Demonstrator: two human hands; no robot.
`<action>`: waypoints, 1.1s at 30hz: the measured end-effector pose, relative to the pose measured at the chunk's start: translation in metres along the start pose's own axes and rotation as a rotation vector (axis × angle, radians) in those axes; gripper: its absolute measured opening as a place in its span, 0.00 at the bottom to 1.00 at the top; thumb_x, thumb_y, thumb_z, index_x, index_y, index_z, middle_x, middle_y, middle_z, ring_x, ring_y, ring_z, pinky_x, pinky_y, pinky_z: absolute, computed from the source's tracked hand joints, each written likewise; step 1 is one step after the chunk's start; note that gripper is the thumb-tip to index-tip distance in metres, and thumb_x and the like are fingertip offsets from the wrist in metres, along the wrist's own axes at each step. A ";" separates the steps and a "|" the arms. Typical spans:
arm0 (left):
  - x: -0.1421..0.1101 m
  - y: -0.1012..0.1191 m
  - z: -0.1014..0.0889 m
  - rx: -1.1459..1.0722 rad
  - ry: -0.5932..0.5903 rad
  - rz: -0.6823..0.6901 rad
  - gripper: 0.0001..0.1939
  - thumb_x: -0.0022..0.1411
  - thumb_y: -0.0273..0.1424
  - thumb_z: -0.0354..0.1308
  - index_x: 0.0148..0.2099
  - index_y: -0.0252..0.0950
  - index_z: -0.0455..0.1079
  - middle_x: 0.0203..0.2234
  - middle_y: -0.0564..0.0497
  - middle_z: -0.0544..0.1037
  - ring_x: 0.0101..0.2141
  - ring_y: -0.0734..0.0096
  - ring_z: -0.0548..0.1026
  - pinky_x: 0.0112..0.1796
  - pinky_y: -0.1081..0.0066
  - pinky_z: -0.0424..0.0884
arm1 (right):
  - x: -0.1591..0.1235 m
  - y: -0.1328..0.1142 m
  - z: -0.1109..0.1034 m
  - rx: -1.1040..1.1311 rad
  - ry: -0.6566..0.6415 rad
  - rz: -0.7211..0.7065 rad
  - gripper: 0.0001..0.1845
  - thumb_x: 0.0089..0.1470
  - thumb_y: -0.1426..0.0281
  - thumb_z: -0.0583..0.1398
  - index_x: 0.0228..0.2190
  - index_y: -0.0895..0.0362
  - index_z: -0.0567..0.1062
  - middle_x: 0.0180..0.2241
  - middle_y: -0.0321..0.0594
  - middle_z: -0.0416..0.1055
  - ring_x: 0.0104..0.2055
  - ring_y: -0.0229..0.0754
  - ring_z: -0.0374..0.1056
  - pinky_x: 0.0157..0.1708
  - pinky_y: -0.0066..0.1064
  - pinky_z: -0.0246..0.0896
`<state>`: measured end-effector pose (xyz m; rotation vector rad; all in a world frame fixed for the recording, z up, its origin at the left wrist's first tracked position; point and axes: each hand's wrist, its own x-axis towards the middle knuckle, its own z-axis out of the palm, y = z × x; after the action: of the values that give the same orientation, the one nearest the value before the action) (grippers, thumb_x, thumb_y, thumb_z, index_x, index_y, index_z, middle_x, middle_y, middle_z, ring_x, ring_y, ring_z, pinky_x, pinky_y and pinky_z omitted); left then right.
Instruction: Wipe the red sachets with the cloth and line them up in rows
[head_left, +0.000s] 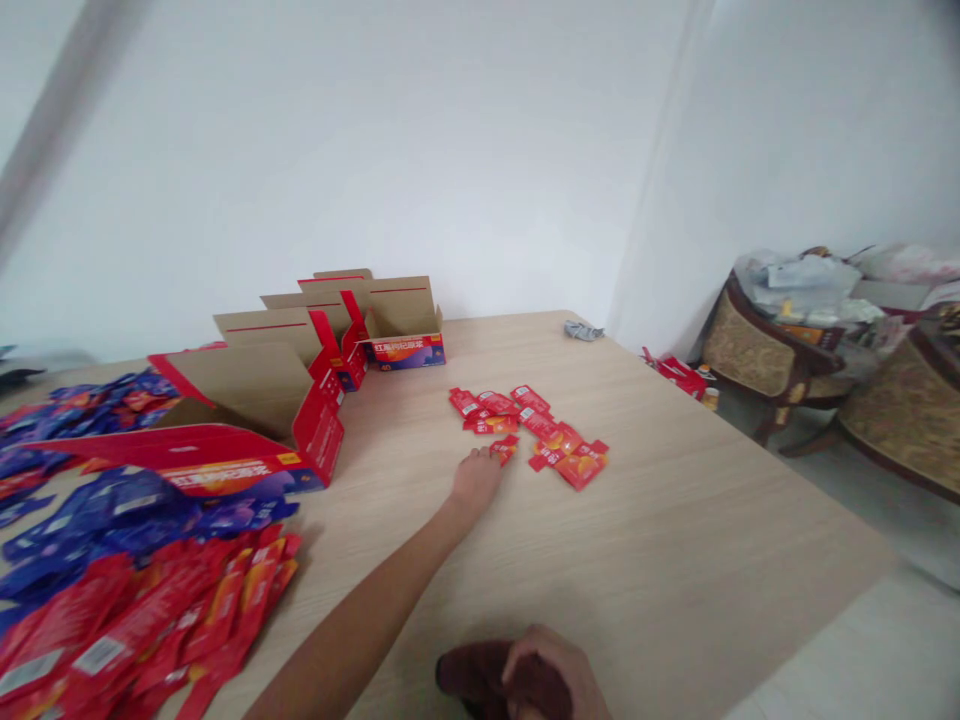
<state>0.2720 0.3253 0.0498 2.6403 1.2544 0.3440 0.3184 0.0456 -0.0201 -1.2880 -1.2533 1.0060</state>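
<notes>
My left hand (478, 483) reaches out over the table, its fingers closed on the near end of a small red-and-orange sachet (508, 448). Just beyond it lie several loose red sachets (535, 420), flat and partly overlapping. Close to my body, my right hand (555, 668) is curled round a dark maroon, cloth-like bundle (480, 672); its exact kind is unclear. At the left, long red sachets (150, 620) are heaped in front of blue sachets (120, 510). An open red carton (247, 472) with raised flaps stands behind these heaps.
More open cartons (409, 352) stand in a row toward the wall. A grey crumpled packet (583, 331) rests near the far right corner of the wooden table (675, 540). Past the right edge are patterned chairs (765, 345), plastic bags (806, 285) and a red bag (679, 374) lower down.
</notes>
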 end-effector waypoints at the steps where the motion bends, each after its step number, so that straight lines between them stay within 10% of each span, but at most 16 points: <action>1: -0.010 -0.002 -0.008 -0.031 -0.017 -0.011 0.08 0.71 0.27 0.58 0.49 0.33 0.77 0.44 0.39 0.82 0.49 0.52 0.80 0.51 0.56 0.75 | -0.004 -0.008 0.000 0.016 0.024 0.025 0.15 0.48 0.51 0.68 0.32 0.48 0.82 0.34 0.40 0.79 0.39 0.52 0.74 0.43 0.38 0.69; 10: -0.185 -0.047 -0.071 -0.571 -0.020 -0.137 0.28 0.79 0.38 0.44 0.75 0.34 0.48 0.39 0.46 0.84 0.33 0.66 0.83 0.33 0.71 0.76 | -0.019 -0.038 -0.011 0.255 0.149 -0.016 0.14 0.48 0.56 0.70 0.31 0.53 0.79 0.31 0.38 0.73 0.35 0.46 0.70 0.36 0.32 0.64; 14: -0.278 -0.062 -0.071 -0.949 0.022 -0.236 0.28 0.73 0.46 0.54 0.68 0.36 0.65 0.50 0.42 0.84 0.44 0.60 0.83 0.43 0.64 0.79 | -0.023 -0.047 -0.011 0.259 0.173 0.030 0.14 0.47 0.57 0.71 0.30 0.54 0.79 0.33 0.39 0.74 0.35 0.45 0.70 0.36 0.32 0.64; 18: -0.345 -0.062 -0.066 -0.786 -0.060 -0.324 0.23 0.69 0.37 0.59 0.64 0.41 0.73 0.56 0.46 0.82 0.53 0.57 0.81 0.56 0.60 0.75 | -0.023 -0.046 -0.017 0.208 0.211 0.054 0.14 0.45 0.57 0.71 0.29 0.53 0.79 0.34 0.40 0.75 0.36 0.46 0.72 0.36 0.33 0.66; 33: -0.424 -0.029 -0.054 0.176 -0.026 -0.072 0.57 0.46 0.50 0.79 0.74 0.52 0.60 0.65 0.41 0.70 0.60 0.41 0.69 0.56 0.45 0.72 | -0.019 -0.035 -0.019 0.147 0.328 0.049 0.13 0.44 0.60 0.72 0.31 0.52 0.80 0.34 0.38 0.77 0.34 0.44 0.73 0.31 0.29 0.67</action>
<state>-0.0251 0.0167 0.0407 2.7239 1.4280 0.1950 0.3311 0.0220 0.0147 -1.3118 -0.8855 0.8628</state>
